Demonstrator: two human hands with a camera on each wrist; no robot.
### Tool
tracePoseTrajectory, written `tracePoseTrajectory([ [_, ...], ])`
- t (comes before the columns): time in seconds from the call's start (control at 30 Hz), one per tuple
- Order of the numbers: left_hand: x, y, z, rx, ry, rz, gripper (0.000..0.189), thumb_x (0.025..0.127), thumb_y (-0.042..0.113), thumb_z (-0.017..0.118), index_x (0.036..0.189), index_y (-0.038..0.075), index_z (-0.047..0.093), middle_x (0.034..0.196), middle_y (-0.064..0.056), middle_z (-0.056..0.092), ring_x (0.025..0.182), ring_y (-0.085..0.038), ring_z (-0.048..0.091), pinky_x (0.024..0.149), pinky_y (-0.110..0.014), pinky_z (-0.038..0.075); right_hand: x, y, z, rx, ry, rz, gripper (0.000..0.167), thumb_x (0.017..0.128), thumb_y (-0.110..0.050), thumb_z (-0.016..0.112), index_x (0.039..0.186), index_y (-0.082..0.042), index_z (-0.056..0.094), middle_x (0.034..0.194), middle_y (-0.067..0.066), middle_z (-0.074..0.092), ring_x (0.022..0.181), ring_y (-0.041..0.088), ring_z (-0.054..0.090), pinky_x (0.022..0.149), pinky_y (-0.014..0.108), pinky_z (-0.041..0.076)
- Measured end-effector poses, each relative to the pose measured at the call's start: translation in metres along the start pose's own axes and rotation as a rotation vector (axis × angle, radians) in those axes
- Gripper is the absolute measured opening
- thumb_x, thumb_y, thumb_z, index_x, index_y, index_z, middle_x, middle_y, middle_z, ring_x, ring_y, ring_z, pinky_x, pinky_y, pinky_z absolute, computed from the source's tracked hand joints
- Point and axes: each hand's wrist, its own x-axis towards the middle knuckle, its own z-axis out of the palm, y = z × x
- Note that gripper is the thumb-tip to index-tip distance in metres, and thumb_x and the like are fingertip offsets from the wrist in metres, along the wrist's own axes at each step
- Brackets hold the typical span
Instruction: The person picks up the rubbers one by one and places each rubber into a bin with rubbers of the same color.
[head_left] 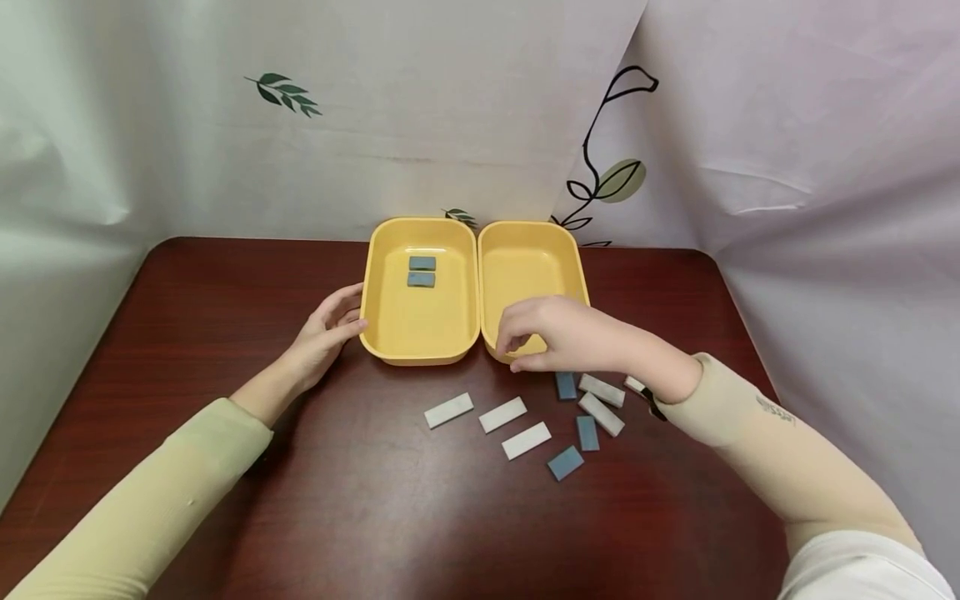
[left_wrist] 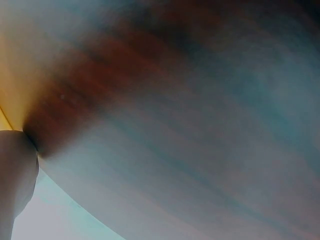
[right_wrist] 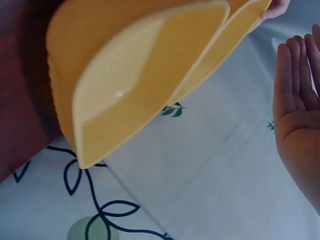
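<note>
Two yellow trays stand side by side, the left tray point(head_left: 420, 342) and the right tray point(head_left: 528, 246). My left hand point(head_left: 322, 333) holds the left tray by its left side, thumb at the rim and fingers along the outer wall; in the left wrist view only a thumb point(left_wrist: 17, 170) shows beside the yellow edge. Two blue-grey tiles point(head_left: 422, 272) lie flat in the left tray. Above the front of the right tray hovers my right hand point(head_left: 558, 333), fingers bent in the head view, with nothing visible in it. The right wrist view shows its fingers point(right_wrist: 295, 75) empty.
Several white tiles, such as one white tile point(head_left: 448, 410), lie on the dark red table point(head_left: 337, 500) before the trays. Loose blue tiles point(head_left: 566, 462) are mixed in at the right, partly under the right forearm. A patterned white curtain point(head_left: 360, 150) hangs behind the trays.
</note>
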Motion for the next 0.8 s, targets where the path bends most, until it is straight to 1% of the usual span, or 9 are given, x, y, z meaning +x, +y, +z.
tracePoseTrajectory([
  [0.17,0.001,0.000,-0.001,-0.001,0.007,-0.006,0.060,0.108,0.003,0.056,0.163,0.012,0.035,0.144,0.006,0.050,0.129,-0.006,0.056,0.104,-0.014,0.047,-0.014,0.002,0.009,0.052,-0.009,0.015,0.019,0.087,-0.002,0.086,0.099,-0.014,0.077,0.098,-0.004,0.073,0.094,0.010,0.071,0.088,0.025,0.060],
  [0.33,0.001,0.000,0.000,0.005,0.007,-0.012,0.060,0.108,0.003,0.056,0.163,0.011,0.034,0.145,0.006,0.050,0.129,-0.006,0.055,0.104,-0.014,0.047,-0.025,0.003,0.017,0.117,-0.032,0.032,0.021,0.086,0.000,0.086,0.100,-0.012,0.077,0.099,-0.003,0.073,0.092,0.016,0.072,0.085,0.029,0.062],
  [0.5,-0.001,0.001,0.000,0.001,0.011,-0.016,0.060,0.108,0.004,0.057,0.163,0.012,0.035,0.145,0.006,0.050,0.129,-0.006,0.055,0.105,-0.014,0.047,-0.033,0.002,0.025,0.171,-0.070,0.064,0.022,0.086,0.001,0.086,0.101,-0.014,0.077,0.101,-0.003,0.073,0.093,0.017,0.073,0.085,0.029,0.063],
  [0.6,-0.001,0.002,0.000,0.000,0.010,-0.019,0.061,0.108,0.005,0.057,0.164,0.012,0.034,0.145,0.006,0.049,0.130,-0.006,0.054,0.105,-0.014,0.047,-0.038,0.001,0.030,0.184,-0.093,0.077,0.022,0.086,-0.001,0.086,0.101,-0.015,0.077,0.101,-0.002,0.074,0.093,0.017,0.073,0.085,0.030,0.063],
  [0.67,-0.001,0.002,0.000,-0.001,0.011,-0.021,0.061,0.108,0.005,0.057,0.164,0.012,0.034,0.145,0.006,0.050,0.130,-0.006,0.054,0.104,-0.014,0.047,-0.041,0.000,0.034,0.178,-0.106,0.080,0.022,0.086,-0.001,0.087,0.101,-0.014,0.077,0.101,-0.002,0.074,0.092,0.016,0.072,0.084,0.030,0.062],
  [0.8,0.001,0.000,0.000,-0.005,0.006,-0.013,0.061,0.108,0.004,0.057,0.164,0.011,0.034,0.145,0.007,0.050,0.129,-0.006,0.055,0.104,-0.014,0.048,-0.046,0.000,0.042,0.171,-0.133,0.095,0.022,0.086,-0.001,0.087,0.101,-0.012,0.078,0.101,-0.001,0.075,0.091,0.009,0.068,0.084,0.026,0.061],
])
